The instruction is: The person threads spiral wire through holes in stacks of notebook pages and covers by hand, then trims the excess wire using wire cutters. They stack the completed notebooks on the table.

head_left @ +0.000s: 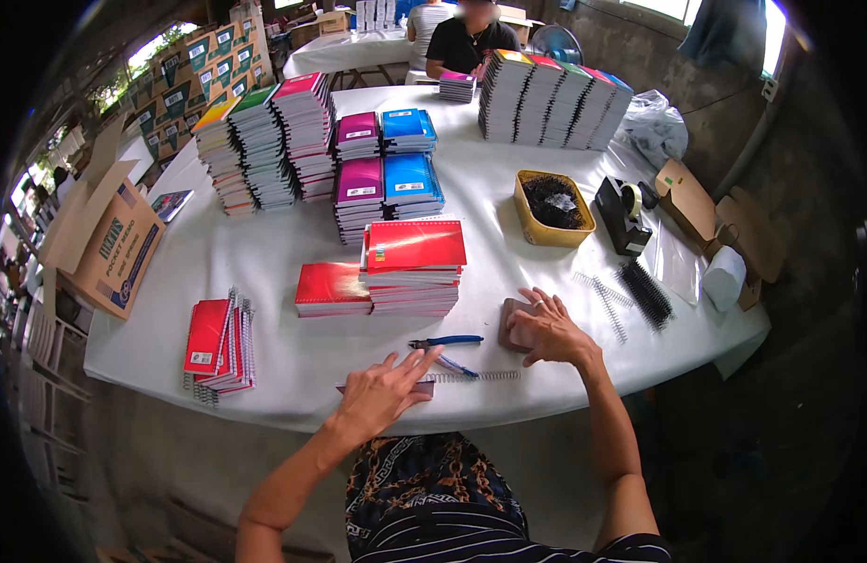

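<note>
Labels: small white printed stickers on covers of stacked purple notebooks and blue notebooks, mid-table; same on red spiral-bound notebooks, front left.
Carton print: brown cardboard carton, flaps up, dark lettering plus round blue emblem on side. Brown-and-green printed boxes stacked behind.
Left hand: palm down, fingers apart, over thin dark-maroon flat piece at near table edge.
Right hand: palm down over brown round-cornered block; can't tell if fingers close around it.
Wire: silver metal spiral lying between the hands, just right of maroon piece.
Tools: blue-handled dark-metal pliers and slim blue tool, just beyond left fingertips.
Red stock: glossy red-covered paper stacks, row of dots along edge; stand between hands and purple/blue notebooks.
Right side: black wire spirals, loose silver wire spirals, woven-look yellow basket of tangled black wire, black tape dispenser.
Surface: white, slightly shiny table cover.
Far side: person in black top, behind tall notebook stacks.
</note>
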Action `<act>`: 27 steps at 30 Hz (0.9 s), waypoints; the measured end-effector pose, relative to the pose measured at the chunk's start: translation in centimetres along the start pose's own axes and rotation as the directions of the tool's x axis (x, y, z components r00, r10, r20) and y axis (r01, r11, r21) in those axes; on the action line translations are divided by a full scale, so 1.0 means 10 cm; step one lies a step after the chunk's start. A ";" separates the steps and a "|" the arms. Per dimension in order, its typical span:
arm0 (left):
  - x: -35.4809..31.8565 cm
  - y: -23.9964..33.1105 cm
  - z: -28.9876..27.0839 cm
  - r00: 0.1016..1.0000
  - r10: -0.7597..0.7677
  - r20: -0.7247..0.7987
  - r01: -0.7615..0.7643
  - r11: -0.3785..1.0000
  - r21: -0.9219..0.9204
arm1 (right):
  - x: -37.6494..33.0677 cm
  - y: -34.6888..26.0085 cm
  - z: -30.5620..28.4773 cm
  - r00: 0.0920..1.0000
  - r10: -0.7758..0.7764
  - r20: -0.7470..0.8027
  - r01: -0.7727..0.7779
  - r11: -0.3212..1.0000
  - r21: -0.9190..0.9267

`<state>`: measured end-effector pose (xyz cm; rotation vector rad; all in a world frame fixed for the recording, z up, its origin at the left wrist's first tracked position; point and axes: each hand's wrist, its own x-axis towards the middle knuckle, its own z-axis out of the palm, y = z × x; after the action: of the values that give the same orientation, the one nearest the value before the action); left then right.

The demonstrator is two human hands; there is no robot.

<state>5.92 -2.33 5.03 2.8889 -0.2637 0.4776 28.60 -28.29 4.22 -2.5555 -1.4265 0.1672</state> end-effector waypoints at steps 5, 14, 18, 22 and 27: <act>-0.11 -0.16 -0.09 0.964 -0.009 0.265 0.034 0.996 -0.088 | -0.01 -0.12 -0.39 0.985 0.030 0.169 -0.087 0.936 0.340; -0.06 -0.24 -0.15 0.959 0.003 0.283 0.008 0.999 -0.037 | 0.41 -0.83 -0.22 0.851 -0.468 0.236 0.090 0.574 0.814; -0.10 -0.25 -0.10 0.985 0.029 0.170 -0.017 0.997 -0.069 | 0.49 -0.90 -0.15 0.837 -0.499 0.227 0.147 0.603 0.784; -0.08 -0.27 -0.08 0.981 0.003 0.196 0.012 0.997 -0.078 | 0.53 -0.94 -0.14 0.827 -0.505 0.248 0.137 0.609 0.782; -0.01 -0.27 -0.16 0.955 -0.064 0.289 0.097 0.990 -0.101 | 0.61 -0.87 -0.17 0.826 -0.490 0.279 0.140 0.658 0.740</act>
<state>5.87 0.62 6.04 2.8353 -0.2072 0.0276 24.93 -18.82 7.93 -1.6461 -1.5423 1.0945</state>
